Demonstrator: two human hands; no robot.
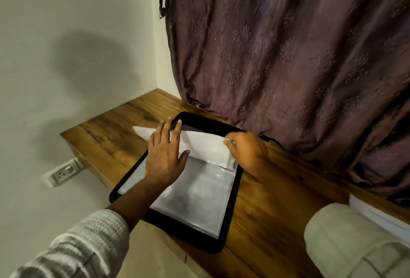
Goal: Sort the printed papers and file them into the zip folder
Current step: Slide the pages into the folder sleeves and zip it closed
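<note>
A black zip folder [226, 213] lies open on the wooden desk [273, 206], with clear plastic sleeves [199, 193] inside. A white printed sheet [206, 144] lies across the folder's far half, its left end reaching past the folder onto the desk. My left hand [165, 155] rests flat on the sheet with fingers spread. My right hand [246, 151] pinches the sheet's right edge together with the rim of a plastic sleeve.
A purple patterned curtain [288, 56] hangs right behind the desk. A stack of white papers [381, 213] sits at the right edge, partly behind my right sleeve. A wall socket [64, 172] is below the desk's left end. White walls close the corner.
</note>
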